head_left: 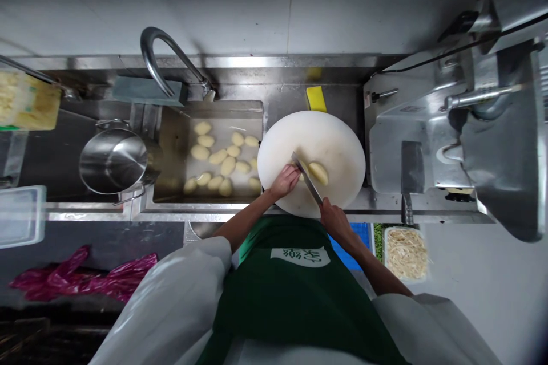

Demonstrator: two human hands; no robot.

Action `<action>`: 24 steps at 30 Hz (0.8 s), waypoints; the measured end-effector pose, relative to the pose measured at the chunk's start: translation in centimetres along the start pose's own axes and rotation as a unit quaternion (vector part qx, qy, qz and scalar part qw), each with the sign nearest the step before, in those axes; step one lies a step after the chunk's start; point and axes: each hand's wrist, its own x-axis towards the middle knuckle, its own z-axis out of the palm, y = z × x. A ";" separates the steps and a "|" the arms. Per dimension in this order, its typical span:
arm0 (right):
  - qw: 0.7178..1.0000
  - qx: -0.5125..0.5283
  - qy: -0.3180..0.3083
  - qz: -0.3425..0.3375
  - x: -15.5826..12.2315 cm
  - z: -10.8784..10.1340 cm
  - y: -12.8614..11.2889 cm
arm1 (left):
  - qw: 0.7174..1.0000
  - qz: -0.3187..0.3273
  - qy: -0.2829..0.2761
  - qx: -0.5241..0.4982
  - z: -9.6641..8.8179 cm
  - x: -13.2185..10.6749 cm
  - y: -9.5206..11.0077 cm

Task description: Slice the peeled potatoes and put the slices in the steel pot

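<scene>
A round white cutting board sits on the counter in front of me. My right hand grips a knife by its handle, and the blade slants up and left across the board. Curled fingers of my left hand press on a peeled potato, mostly hidden behind them and the blade. Just right of the blade lies a pale potato piece. Whether the blade is into the potato, I cannot tell.
Several peeled potatoes lie in the water-filled sink on the left, below a curved faucet. A steel pot stands farther left. Behind the board is a yellow sponge. At right, a cleaver rests by a slicing machine.
</scene>
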 end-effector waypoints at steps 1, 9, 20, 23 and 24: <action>1.000 -0.004 0.005 -0.003 0.0 0.1 0.1 | 1.000 0.003 -0.002 0.002 -0.1 0.0 0.0; 1.000 -0.002 0.003 0.000 -1.2 0.6 1.2 | 1.000 0.002 -0.008 0.006 0.0 -0.1 -0.1; 1.000 -0.009 0.011 -0.008 -1.7 0.3 0.8 | 0.998 0.030 -0.051 -0.011 -0.9 -0.2 -0.8; 1.000 0.002 0.011 -0.005 -2.1 0.5 1.0 | 0.998 0.032 -0.053 -0.013 -0.6 -0.4 -1.0; 1.000 0.006 0.009 -0.005 -1.8 0.6 0.9 | 0.998 0.033 -0.052 -0.011 -0.6 -0.4 -1.1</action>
